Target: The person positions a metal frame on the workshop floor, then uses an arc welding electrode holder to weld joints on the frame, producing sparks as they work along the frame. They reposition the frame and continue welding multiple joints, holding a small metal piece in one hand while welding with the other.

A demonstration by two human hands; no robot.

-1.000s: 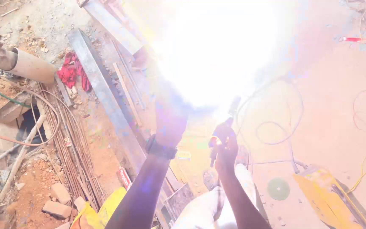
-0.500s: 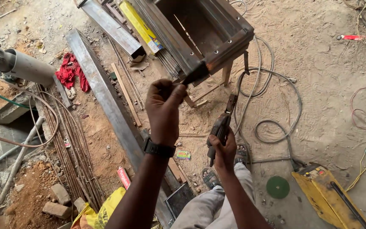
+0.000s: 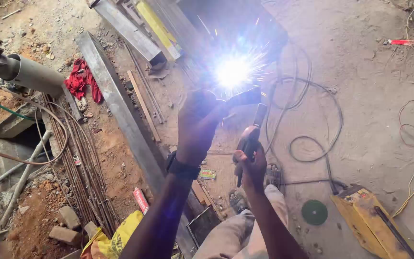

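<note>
A white welding arc flares with sparks at the lower edge of a dark metal box frame. My left hand, with a black wristband, is raised just below the glare and grips a dark bar-shaped tool that reaches towards the arc. My right hand is lower and to the right, closed around an electrode holder that points up at the arc. The glare hides the exact point of contact. My bent knee in light trousers shows beneath the hands.
A long steel channel lies diagonally at left, beside rebar rods and a red cloth. Black cables loop on the dusty floor. A green disc and a yellow machine lie at lower right. A grey pipe sits far left.
One second ago glare washed out the top of the view; half a second ago there was no arc and the frame was plainly visible. Now the arc burns again. Both hands stay nearly in place.
</note>
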